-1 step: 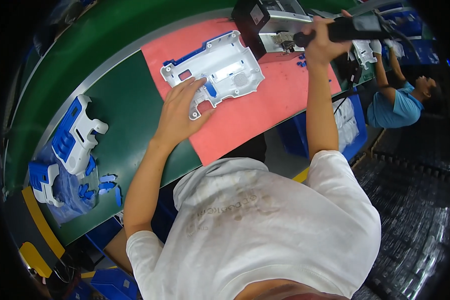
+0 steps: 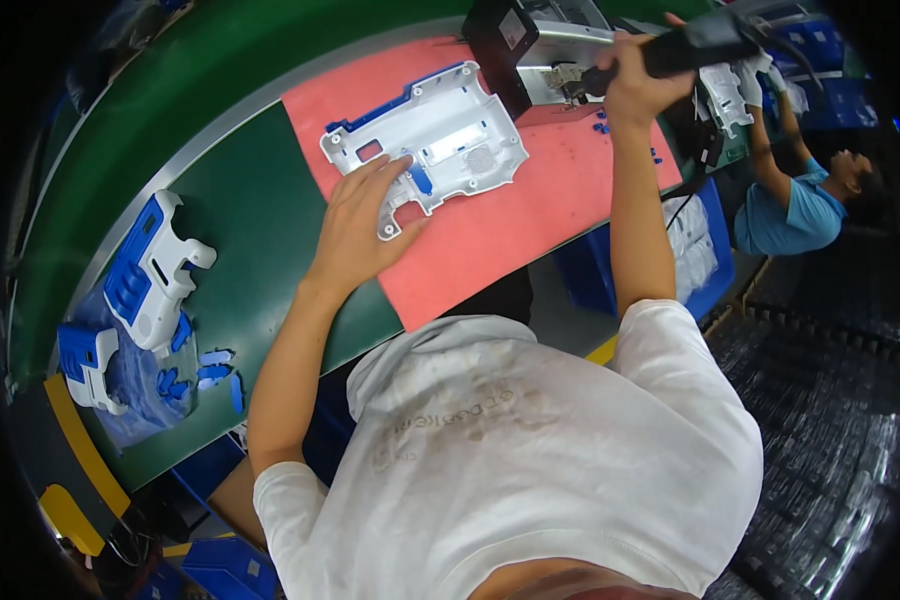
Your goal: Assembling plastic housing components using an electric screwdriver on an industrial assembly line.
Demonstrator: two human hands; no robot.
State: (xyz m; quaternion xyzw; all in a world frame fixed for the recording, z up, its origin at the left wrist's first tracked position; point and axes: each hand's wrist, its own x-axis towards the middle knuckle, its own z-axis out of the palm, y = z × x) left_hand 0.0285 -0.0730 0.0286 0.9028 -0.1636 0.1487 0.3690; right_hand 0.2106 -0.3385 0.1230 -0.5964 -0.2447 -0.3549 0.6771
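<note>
Left hand [image 2: 362,222] steadies white plastic housing [image 2: 435,135]; right hand [image 2: 632,85] grips black power screwdriver [image 2: 695,40]

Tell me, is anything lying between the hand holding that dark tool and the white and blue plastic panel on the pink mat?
Nothing visible does. The right hand grips the dark power tool up by the grey machine. Only bare pink mat separates it from the white plastic panel, which the left hand presses down.

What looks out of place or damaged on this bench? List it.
Nothing stands out. The white and blue housing lies flat on the red mat under the left hand; the right hand grips a black power tool. Two similar housings and loose blue clips sit farther left.
</note>
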